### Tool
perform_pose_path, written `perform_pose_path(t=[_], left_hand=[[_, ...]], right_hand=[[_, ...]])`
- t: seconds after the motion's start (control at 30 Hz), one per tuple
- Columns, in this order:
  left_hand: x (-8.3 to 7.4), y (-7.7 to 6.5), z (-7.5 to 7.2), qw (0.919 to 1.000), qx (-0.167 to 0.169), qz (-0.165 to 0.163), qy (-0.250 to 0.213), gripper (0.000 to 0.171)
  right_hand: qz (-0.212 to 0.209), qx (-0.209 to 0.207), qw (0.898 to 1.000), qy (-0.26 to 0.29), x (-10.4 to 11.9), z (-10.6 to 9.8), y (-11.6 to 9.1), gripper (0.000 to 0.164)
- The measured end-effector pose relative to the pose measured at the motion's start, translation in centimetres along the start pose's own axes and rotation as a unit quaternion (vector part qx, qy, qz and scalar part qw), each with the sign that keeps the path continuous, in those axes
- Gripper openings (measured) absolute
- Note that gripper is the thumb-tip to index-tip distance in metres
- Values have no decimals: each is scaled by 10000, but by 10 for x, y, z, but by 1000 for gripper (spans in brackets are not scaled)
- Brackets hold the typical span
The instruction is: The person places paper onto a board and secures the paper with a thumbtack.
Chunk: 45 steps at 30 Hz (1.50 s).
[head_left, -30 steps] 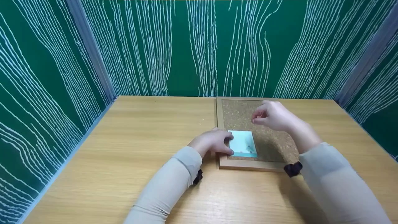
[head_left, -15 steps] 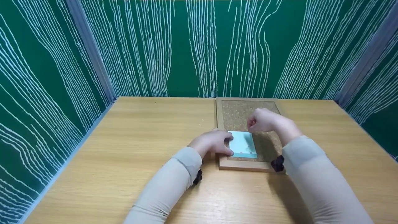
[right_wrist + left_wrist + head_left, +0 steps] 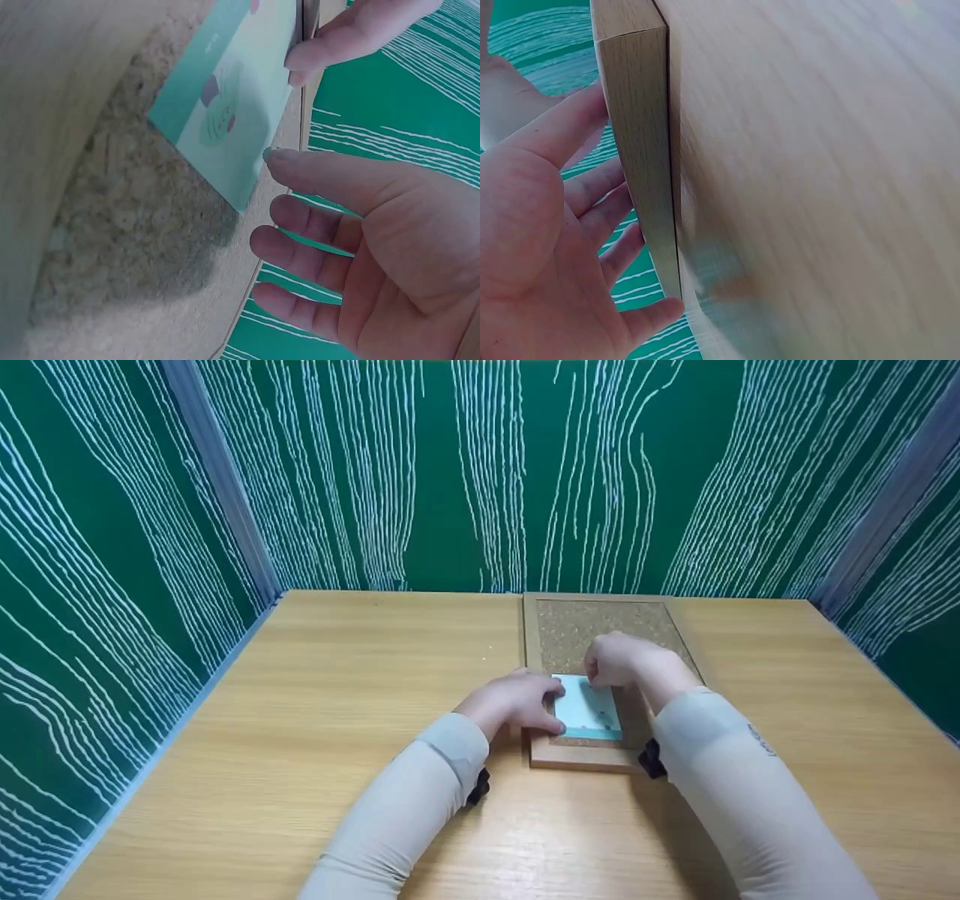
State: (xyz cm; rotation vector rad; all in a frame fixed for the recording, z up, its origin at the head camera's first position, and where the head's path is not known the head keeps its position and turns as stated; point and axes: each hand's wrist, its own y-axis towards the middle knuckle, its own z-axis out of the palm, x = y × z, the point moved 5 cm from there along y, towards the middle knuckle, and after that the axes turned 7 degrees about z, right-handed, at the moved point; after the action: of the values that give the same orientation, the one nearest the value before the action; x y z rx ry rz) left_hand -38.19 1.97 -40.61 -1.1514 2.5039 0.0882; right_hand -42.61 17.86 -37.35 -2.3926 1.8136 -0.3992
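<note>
A pale mint sheet of note paper [image 3: 585, 709] lies on the framed cork board [image 3: 600, 622]. A printed cartoon and a darker green band along one edge show on it in the right wrist view. My left hand [image 3: 521, 701] rests at the sheet's left side, thumb and fingertips spread apart on it. In the left wrist view its fingers reach over the wooden frame [image 3: 637, 135]. My right hand [image 3: 619, 660] is at the sheet's top edge, fingers bent downward. A small green piece [image 3: 268, 153] shows at its thumb tip, mostly hidden by the pinching fingers.
The board lies on a wooden table [image 3: 337, 697], right of the middle and near the back edge. Green panels [image 3: 427, 472] with wavy white lines stand behind and at both sides. Two tiny pale specks [image 3: 487, 653] lie left of the board.
My right hand has come down and left from above the cork to the sheet's top edge. The left hand and the sheet have stayed in place.
</note>
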Motion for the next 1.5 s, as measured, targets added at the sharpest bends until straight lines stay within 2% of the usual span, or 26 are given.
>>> perform_pose_path(t=[0.3,0.63,0.8,1.07,1.5], left_hand=[[-1,1,0,10000,-31,-6,9,64],[0,1,1,10000,-48,-57,-61,65],[1,2,2,10000,-20,-50,-82,65],[2,1,3,10000,-42,4,19,64],[3,2,3,10000,-71,13,-57,65]], right_hand=[[168,-159,9994,-245,4,2,3,12],[170,-383,9984,-383,10,4,4,13],[130,-361,9992,-52,8,5,3,17],[-189,-111,9984,524,1,5,2,17],[435,178,9934,1043,-9,10,4,20]])
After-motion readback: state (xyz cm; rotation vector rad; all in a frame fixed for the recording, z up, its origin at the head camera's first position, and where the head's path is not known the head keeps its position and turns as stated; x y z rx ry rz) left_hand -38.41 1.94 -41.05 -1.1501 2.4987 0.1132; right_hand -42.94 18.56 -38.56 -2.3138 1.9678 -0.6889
